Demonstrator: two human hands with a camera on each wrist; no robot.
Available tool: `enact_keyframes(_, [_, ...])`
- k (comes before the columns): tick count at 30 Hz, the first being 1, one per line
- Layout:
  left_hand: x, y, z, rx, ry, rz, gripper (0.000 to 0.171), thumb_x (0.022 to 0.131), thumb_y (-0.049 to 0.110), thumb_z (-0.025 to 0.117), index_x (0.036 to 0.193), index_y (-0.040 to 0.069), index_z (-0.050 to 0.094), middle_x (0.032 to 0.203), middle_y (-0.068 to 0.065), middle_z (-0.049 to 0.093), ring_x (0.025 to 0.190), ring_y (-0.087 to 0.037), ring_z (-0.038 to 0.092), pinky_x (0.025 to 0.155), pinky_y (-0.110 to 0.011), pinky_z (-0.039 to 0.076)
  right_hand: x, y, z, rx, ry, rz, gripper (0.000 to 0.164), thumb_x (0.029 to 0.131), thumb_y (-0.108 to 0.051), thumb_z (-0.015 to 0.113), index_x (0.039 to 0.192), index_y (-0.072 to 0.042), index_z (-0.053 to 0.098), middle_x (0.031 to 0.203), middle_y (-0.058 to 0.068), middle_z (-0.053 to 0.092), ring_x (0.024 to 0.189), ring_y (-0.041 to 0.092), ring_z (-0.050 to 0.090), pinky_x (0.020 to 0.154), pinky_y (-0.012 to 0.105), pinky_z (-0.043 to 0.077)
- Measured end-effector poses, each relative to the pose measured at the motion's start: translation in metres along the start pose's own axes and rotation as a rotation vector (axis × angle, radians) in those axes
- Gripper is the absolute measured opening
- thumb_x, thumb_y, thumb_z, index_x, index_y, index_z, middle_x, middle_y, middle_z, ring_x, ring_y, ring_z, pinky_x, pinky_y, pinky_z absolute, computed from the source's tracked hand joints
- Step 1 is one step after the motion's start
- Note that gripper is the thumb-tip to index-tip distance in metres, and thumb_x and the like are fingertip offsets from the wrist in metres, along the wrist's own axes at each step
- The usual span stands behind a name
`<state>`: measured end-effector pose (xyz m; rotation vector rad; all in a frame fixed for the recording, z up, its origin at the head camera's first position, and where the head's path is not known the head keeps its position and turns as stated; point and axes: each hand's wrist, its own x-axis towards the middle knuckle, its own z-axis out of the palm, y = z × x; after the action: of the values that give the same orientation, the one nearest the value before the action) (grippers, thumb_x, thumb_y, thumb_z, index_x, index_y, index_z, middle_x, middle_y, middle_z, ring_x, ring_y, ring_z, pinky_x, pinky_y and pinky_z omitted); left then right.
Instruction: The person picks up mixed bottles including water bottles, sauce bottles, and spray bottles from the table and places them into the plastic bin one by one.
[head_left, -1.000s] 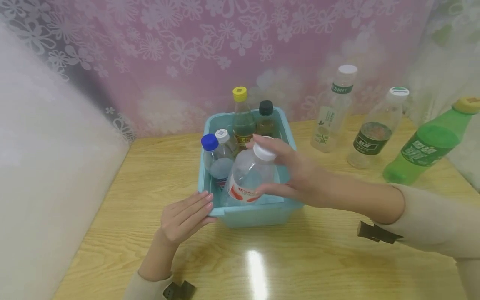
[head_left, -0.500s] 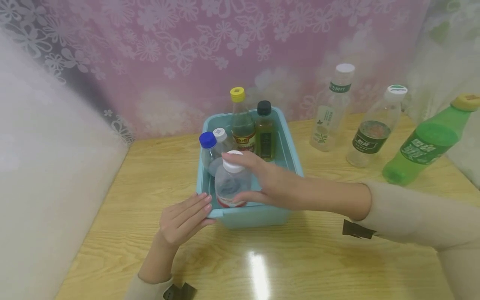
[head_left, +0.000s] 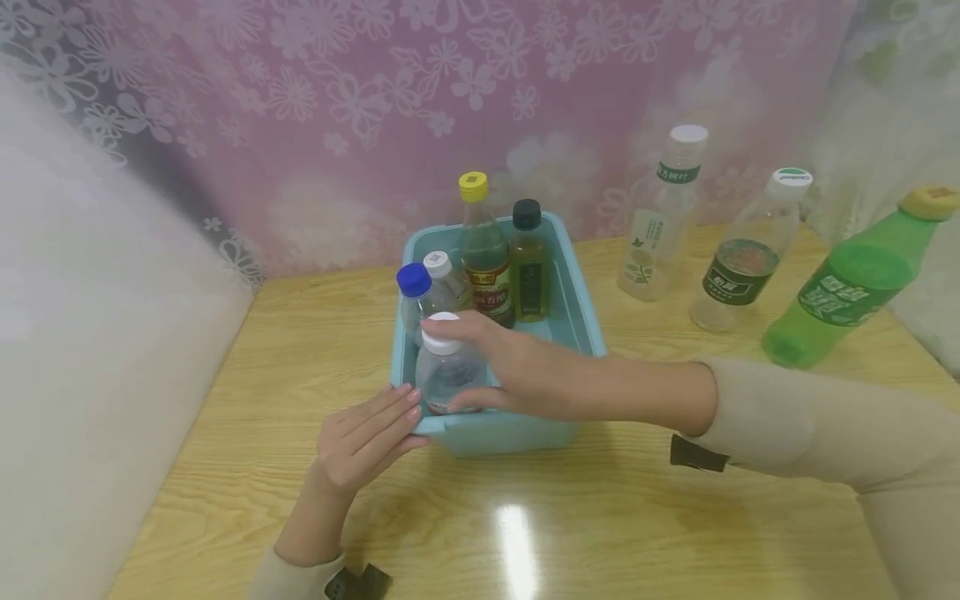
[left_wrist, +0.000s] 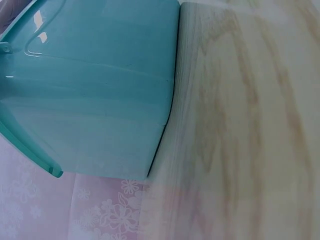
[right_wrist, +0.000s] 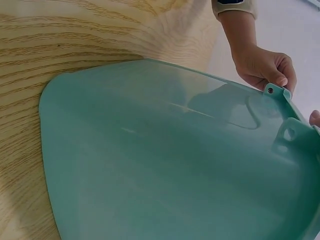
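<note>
A light-blue plastic bin (head_left: 517,437) stands on the wooden table. My left hand (head_left: 367,437) grips its front left corner, fingers over the rim and thumb against the outside, as the right wrist view shows. Inside the bin's front left, my right hand (head_left: 517,371) holds a clear plastic bottle (head_left: 444,372) upright around its white cap and shoulder; its lower part is hidden by the bin wall. Behind it stand a blue-capped bottle (head_left: 415,282), a white-capped bottle (head_left: 442,268), a yellow-capped glass vinegar bottle (head_left: 486,258) and a black-capped bottle of yellowish liquid (head_left: 529,267).
To the right of the bin stand a tall clear bottle (head_left: 652,233), a clear bottle with a dark green label (head_left: 742,267) and a green soda bottle (head_left: 851,279). A pink floral curtain (head_left: 360,142) hangs behind the table, with a white wall (head_left: 90,333) at left.
My right hand has moved left and down with the clear bottle, lowering it into the bin's front left corner. My left hand has stayed on the rim.
</note>
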<state>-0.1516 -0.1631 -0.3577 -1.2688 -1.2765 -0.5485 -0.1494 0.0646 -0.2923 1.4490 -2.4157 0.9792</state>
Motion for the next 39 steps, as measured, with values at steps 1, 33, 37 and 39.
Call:
enact_keyframes(1, [-0.001,0.0,0.0,0.007,0.0,0.003,0.021,0.083,0.019,0.072,0.08,-0.002,0.072,0.075,-0.017,0.071,0.069,-0.025,0.072,0.056,-0.034,0.062,0.001,0.0,0.001,-0.001,0.001,-0.007,0.078,0.081,-0.025,0.076,0.139,-0.009,0.026,0.136,0.014,0.047,0.105,0.021,0.062,0.088,0.026,0.057])
enact_keyframes(33, [-0.007,0.002,-0.004,0.052,-0.027,0.029,0.023,0.085,0.018,0.069,0.09,-0.005,0.072,0.09,-0.018,0.071,0.084,-0.026,0.071,0.059,-0.033,0.062,0.006,0.002,0.001,-0.04,-0.192,0.017,0.075,0.088,-0.033,0.068,0.147,-0.011,0.027,0.145,0.004,0.042,0.12,0.014,0.054,0.094,0.022,0.054])
enact_keyframes(37, [-0.007,0.002,-0.004,0.054,-0.022,0.033,0.023,0.085,0.018,0.07,0.088,-0.005,0.072,0.086,-0.018,0.071,0.08,-0.027,0.072,0.058,-0.033,0.062,0.003,0.001,-0.003,-0.057,-0.193,0.059,0.08,0.086,-0.037,0.069,0.148,-0.009,0.025,0.148,0.005,0.038,0.122,0.017,0.053,0.096,0.025,0.054])
enact_keyframes(39, [-0.006,0.002,-0.004,0.055,-0.019,0.035,0.023,0.084,0.018,0.071,0.088,-0.005,0.072,0.086,-0.018,0.072,0.08,-0.027,0.072,0.058,-0.033,0.062,0.001,0.002,-0.005,-0.069,-0.182,0.076,0.081,0.085,-0.037,0.07,0.148,-0.009,0.026,0.148,0.005,0.038,0.122,0.017,0.053,0.096,0.027,0.054])
